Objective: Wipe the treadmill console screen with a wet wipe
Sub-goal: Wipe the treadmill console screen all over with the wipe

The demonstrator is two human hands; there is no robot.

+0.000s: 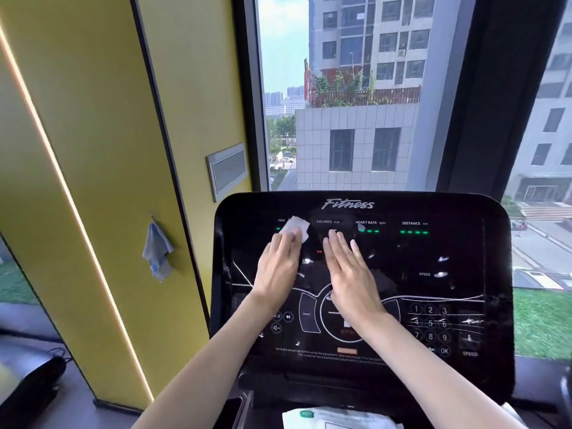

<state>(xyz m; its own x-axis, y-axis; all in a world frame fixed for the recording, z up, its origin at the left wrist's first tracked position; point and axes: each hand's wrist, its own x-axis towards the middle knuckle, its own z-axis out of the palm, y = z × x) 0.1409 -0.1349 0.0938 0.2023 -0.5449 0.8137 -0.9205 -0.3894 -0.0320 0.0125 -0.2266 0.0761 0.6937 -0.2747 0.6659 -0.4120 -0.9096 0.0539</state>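
Flat fingers of the left hand press a white wet wipe on the treadmill console screen near its upper left corner, while the right hand lies open beside it.

- The right half of the console screen, from the right hand across to the number keypad, lies open to a sweeping hand.
- Both hands lie flat on the left and middle of the glass. The left hand presses the wet wipe near the top left corner, and only a narrow gap is left between the hands.
- Left of the console the yellow wall stands close, with a blue cloth hanging on it.
- Behind the top edge is the window, with its dark post at the right.
- A pack of wipes lies just under the console's lower edge.
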